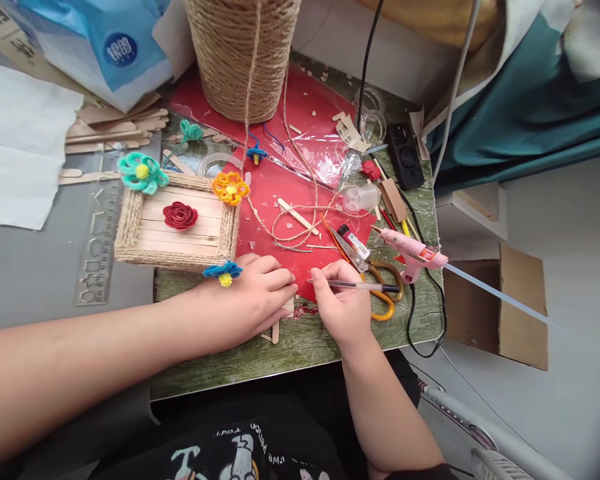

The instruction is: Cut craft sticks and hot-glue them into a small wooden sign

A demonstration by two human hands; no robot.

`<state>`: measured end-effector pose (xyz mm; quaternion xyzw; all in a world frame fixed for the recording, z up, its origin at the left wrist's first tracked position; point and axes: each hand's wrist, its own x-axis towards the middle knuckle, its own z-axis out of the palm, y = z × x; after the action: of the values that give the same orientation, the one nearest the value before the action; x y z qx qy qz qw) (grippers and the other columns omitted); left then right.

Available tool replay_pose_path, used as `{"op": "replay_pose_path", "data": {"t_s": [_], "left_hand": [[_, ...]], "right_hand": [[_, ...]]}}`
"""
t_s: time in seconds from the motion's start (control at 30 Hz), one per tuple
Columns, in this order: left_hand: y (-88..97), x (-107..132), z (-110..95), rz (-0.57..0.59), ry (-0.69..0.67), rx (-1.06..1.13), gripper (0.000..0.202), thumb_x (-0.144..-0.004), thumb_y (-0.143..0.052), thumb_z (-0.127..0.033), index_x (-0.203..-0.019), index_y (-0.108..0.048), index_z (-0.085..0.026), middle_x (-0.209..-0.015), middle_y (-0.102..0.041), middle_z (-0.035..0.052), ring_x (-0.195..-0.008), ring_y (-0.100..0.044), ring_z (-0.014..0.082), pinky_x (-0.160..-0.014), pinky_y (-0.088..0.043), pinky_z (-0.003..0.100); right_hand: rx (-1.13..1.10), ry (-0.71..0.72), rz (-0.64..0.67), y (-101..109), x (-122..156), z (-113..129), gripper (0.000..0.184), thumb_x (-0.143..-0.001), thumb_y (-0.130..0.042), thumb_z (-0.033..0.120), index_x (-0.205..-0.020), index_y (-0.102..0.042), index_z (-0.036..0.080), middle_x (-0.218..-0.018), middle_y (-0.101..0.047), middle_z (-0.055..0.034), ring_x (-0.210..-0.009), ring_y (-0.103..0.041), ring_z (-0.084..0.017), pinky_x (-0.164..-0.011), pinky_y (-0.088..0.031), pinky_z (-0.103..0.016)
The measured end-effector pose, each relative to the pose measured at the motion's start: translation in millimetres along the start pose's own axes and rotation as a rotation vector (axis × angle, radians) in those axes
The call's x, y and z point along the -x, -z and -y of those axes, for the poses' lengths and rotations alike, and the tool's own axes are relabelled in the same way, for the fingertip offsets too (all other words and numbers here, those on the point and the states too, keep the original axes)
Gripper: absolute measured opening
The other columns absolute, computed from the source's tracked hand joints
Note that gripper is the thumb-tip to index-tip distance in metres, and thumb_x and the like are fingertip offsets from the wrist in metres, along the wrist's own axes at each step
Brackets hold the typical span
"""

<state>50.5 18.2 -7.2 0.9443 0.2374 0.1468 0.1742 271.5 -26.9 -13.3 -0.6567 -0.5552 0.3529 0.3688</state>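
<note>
My right hand (344,308) is closed around a pen (363,285), its tip pointing left toward my other hand. My left hand (255,297) lies palm down on a red sheet (263,213), fingers lowered toward the tabletop. A small pale piece (290,307) shows at its fingertips, mostly hidden, and a craft stick (275,333) pokes out below. Just above my left wrist is a craft-stick frame (177,250) edged in twine. It carries a red rose (180,215) and teal (143,171), orange (231,189) and blue (223,272) pipe-cleaner flowers.
Scissors (380,283) and a pink glue gun (411,250) lie right of my right hand, with a black cable (443,320) trailing over the table edge. A large twine spool (240,60) stands at the back. At left are a clear ruler (97,240) and craft sticks (113,133).
</note>
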Motion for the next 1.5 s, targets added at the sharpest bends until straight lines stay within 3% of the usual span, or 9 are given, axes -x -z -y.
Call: {"op": "replay_pose_path", "data": {"t_s": [0.33,0.5,0.77,0.93,1.03,1.13,1.23,1.4,1.5], "left_hand": [[-1.2,1,0,-0.017,0.003,0.004,0.028,-0.105,-0.056,-0.034,-0.125,-0.071,-0.02,-0.114,-0.072,0.0094,-0.102,-0.062,0.0261,-0.084,-0.046,0.04],[0.6,-1,1,-0.002,0.005,0.01,0.028,-0.103,-0.06,-0.034,-0.125,-0.07,-0.02,-0.114,-0.072,0.0099,-0.102,-0.063,0.0263,-0.086,-0.047,0.041],[10.6,3,-12,0.051,-0.039,-0.076,0.04,-0.103,-0.059,-0.039,-0.134,-0.063,-0.014,-0.132,-0.067,0.0157,-0.112,-0.063,0.0305,-0.092,-0.049,0.045],[14.0,5,-12,0.083,-0.305,-0.041,0.018,-0.103,-0.054,-0.02,-0.113,-0.069,-0.018,-0.105,-0.072,0.0096,-0.091,-0.063,0.0222,-0.082,-0.049,0.039],[17.7,5,-8,0.086,-0.407,0.01,0.02,-0.1,-0.054,-0.012,-0.114,-0.068,-0.017,-0.099,-0.071,0.0081,-0.087,-0.062,0.0206,-0.079,-0.049,0.037],[21.8,4,-8,0.064,-0.463,0.017,0.019,-0.099,-0.056,-0.01,-0.112,-0.068,-0.018,-0.097,-0.07,0.0074,-0.083,-0.061,0.0198,-0.077,-0.049,0.036],[24.5,2,-10,0.045,-0.505,0.016,0.017,-0.098,-0.057,-0.008,-0.106,-0.066,-0.02,-0.094,-0.069,0.006,-0.08,-0.06,0.0189,-0.077,-0.048,0.035],[24.7,3,-14,0.041,-0.581,0.041,0.016,-0.099,-0.054,-0.006,-0.105,-0.064,-0.018,-0.084,-0.063,0.0038,-0.075,-0.056,0.0188,-0.074,-0.046,0.035],[23.6,7,-16,0.071,-0.595,0.066,0.013,-0.1,-0.055,-0.008,-0.101,-0.063,-0.017,-0.083,-0.063,0.0042,-0.073,-0.054,0.0188,-0.072,-0.043,0.035]], "right_hand": [[-0.162,-0.073,-0.039,3,2,-3,0.032,-0.099,-0.067,0.045,-0.079,-0.055,0.023,-0.063,-0.056,0.0044,-0.051,-0.051,-0.012,-0.052,-0.044,-0.027],[-0.232,-0.211,0.092,9,-2,-1,0.033,-0.09,-0.078,0.05,-0.086,-0.062,0.022,-0.063,-0.061,0.0047,-0.044,-0.055,-0.011,-0.043,-0.044,-0.024],[-0.263,-0.104,-0.004,8,0,-11,0.029,-0.093,-0.075,0.048,-0.085,-0.064,0.023,-0.06,-0.056,0.0052,-0.046,-0.049,-0.011,-0.045,-0.043,-0.025],[-0.347,-0.025,0.007,7,2,-15,0.019,-0.097,-0.072,0.038,-0.11,-0.071,0.024,-0.096,-0.069,-0.0028,-0.062,-0.064,-0.012,-0.06,-0.056,-0.028],[-0.287,0.011,0.041,7,5,-14,0.023,-0.102,-0.062,0.035,-0.121,-0.071,0.025,-0.097,-0.07,-0.0037,-0.065,-0.065,-0.013,-0.06,-0.058,-0.028],[-0.062,0.192,-0.002,11,2,-8,0.031,-0.104,-0.054,0.024,-0.133,-0.065,0.026,-0.111,-0.071,-0.0089,-0.089,-0.07,-0.019,-0.079,-0.062,-0.035],[0.207,0.401,-0.008,17,-16,8,0.049,-0.1,-0.051,0.012,-0.146,-0.056,0.026,-0.131,-0.065,-0.0138,-0.117,-0.065,-0.026,-0.103,-0.055,-0.045],[0.36,0.38,-0.037,18,-57,35,0.055,-0.097,-0.058,0.013,-0.151,-0.051,0.015,-0.125,-0.064,-0.016,-0.1,-0.067,-0.024,-0.094,-0.058,-0.04],[0.307,0.462,-0.026,21,-54,34,0.037,-0.103,-0.056,0.02,-0.139,-0.062,0.018,-0.113,-0.068,-0.011,-0.094,-0.066,-0.02,-0.091,-0.057,-0.036]]}}
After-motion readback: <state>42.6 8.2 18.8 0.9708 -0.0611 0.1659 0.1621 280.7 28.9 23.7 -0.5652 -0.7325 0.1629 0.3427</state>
